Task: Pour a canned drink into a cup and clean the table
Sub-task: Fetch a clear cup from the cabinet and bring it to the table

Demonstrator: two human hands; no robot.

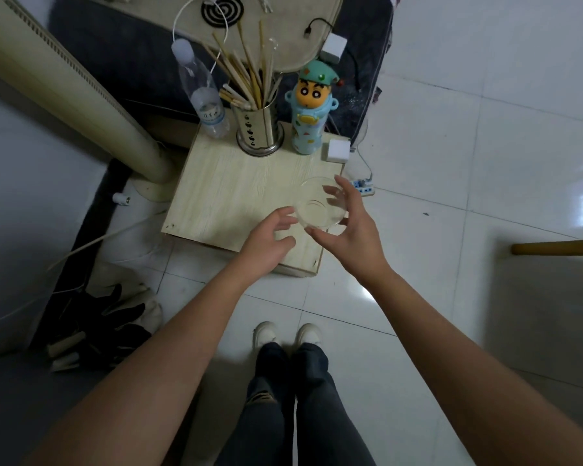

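A clear, empty glass cup [318, 210] stands on the small light-wood table [229, 193], near its front right corner. My right hand [350, 230] wraps round the cup from the right, with the fingers on the far side and the thumb on the near side. My left hand [270, 243] reaches in from the left with relaxed fingers, its fingertips at the cup's left rim. I cannot tell whether they touch the glass. No drink can is in view.
Along the table's back edge stand a plastic water bottle [202, 95], a metal holder full of chopsticks [258, 129], a cartoon-figure bottle [308, 122] and a white block [336, 150]. A power strip [364, 187] lies on the tiled floor to the right. A beige fan column [81, 95] rises at left.
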